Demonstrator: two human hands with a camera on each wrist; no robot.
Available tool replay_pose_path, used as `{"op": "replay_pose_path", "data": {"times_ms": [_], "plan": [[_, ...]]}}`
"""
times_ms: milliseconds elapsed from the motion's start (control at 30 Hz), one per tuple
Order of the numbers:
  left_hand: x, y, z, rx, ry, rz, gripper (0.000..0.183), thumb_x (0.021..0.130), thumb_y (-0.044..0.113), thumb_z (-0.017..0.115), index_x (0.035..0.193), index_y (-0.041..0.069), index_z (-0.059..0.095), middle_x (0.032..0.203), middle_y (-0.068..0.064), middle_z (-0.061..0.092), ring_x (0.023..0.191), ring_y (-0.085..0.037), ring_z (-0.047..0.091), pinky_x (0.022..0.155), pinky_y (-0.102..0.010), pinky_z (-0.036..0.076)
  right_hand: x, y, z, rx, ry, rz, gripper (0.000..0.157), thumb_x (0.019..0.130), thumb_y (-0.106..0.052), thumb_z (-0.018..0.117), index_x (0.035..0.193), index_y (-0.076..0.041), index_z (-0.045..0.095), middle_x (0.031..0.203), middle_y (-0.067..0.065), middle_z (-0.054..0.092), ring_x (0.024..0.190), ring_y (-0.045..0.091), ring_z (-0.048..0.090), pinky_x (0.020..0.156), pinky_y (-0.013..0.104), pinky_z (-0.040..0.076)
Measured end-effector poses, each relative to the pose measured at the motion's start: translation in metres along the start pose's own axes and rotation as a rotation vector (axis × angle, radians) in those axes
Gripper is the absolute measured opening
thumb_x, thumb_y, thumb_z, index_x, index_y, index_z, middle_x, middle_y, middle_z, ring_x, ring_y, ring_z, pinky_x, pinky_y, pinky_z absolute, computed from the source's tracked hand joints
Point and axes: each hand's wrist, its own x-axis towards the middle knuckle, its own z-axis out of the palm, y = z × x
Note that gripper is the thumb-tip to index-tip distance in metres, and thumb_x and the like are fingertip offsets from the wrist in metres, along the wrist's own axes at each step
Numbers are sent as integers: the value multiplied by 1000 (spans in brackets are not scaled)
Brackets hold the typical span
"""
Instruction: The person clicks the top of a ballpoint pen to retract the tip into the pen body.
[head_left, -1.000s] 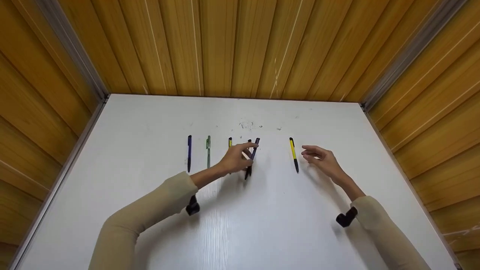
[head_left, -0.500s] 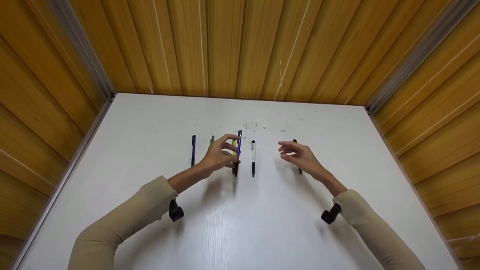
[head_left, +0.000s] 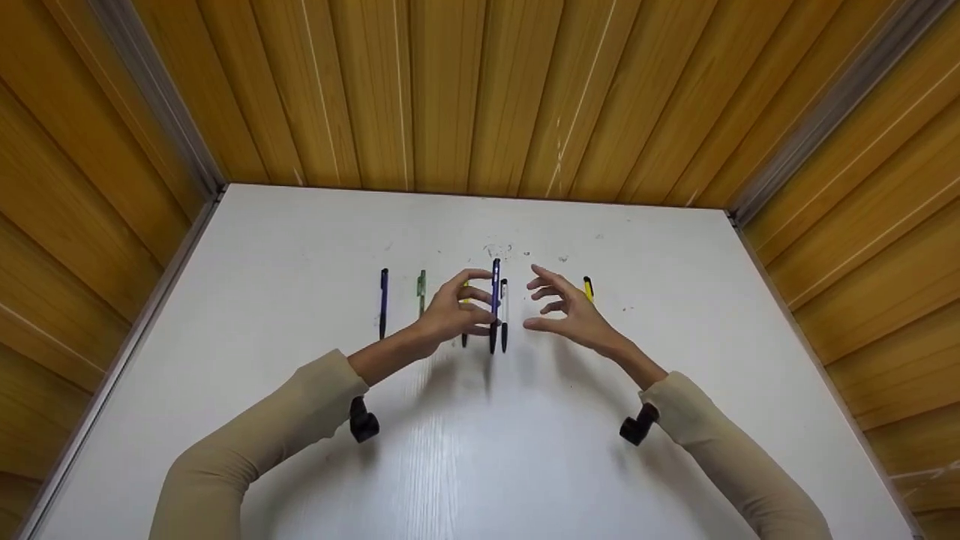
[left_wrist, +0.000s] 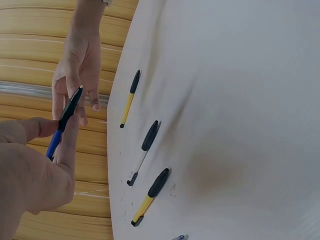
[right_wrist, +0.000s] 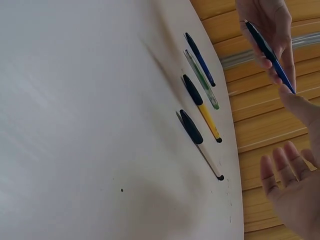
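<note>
My left hand [head_left: 452, 309] pinches a blue pen [head_left: 495, 291] with a black grip between thumb and fingers, raised over the table. In the left wrist view the pen's black tip end points up, away from the fingers. Just right of it, my right hand [head_left: 574, 311] hovers with fingers spread and bent, holding nothing and apart from the pen. Below lie a white pen [head_left: 505, 306] and a yellow pen [left_wrist: 146, 204], the latter partly hidden by the left hand in the head view. Another yellow pen [head_left: 589, 288] is partly behind the right hand.
Farther left on the white table [head_left: 300, 247] lie a second blue pen [head_left: 384, 300] and a clear green pen [head_left: 421, 289], roughly parallel. Wood-patterned walls [head_left: 439, 97] enclose the table's back and sides. Small dark marks spot the tabletop near the back.
My left hand shifted left with the blue pen, then slightly back right, and the pen now stands straighter in view. My right hand moved left toward it, its fingers spreading wider.
</note>
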Motion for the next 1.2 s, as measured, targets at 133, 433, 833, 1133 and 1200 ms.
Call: {"op": "replay_pose_path", "data": {"times_ms": [133, 433, 833, 1133, 1200], "plan": [[1, -1, 1, -28, -19, 9, 69, 87, -11, 68, 148, 13, 46, 110, -8, 65, 92, -20, 73, 86, -46, 66, 4, -6, 6, -11, -15, -23, 97, 82, -14, 87, 161, -18, 32, 141, 12, 51, 130, 46, 49, 101, 39, 55], [2, -3, 1, -36, -79, 14, 69, 89, -9, 67, 151, 12, 44, 117, -11, 65, 94, -18, 72, 89, -46, 65, 6, -14, 14, -35, -29, -78, 106, 79, -10, 89, 163, -18, 25, 148, 13, 48, 128, 27, 52, 102, 40, 55], [6, -5, 5, -83, -120, 15, 70, 89, -8, 67, 152, 11, 43, 113, -10, 63, 90, -17, 73, 89, -44, 65, 10, -17, 22, -29, -70, -102, 106, 81, -14, 88, 163, -9, 22, 148, 16, 46, 133, 33, 49, 106, 49, 52], [7, -8, 9, -67, -30, 16, 62, 90, -7, 68, 146, 14, 52, 96, -9, 71, 85, -21, 75, 83, -43, 66, 10, -16, 25, -52, -45, -125, 106, 79, -11, 89, 163, -9, 24, 143, 17, 50, 130, 34, 52, 104, 49, 54], [7, -8, 9, -61, -21, 27, 61, 89, -6, 69, 145, 13, 53, 96, -9, 71, 86, -21, 75, 82, -42, 67, 10, -16, 25, -57, -37, -135, 106, 78, -10, 89, 163, -8, 25, 141, 17, 51, 129, 34, 53, 103, 50, 54]]}}
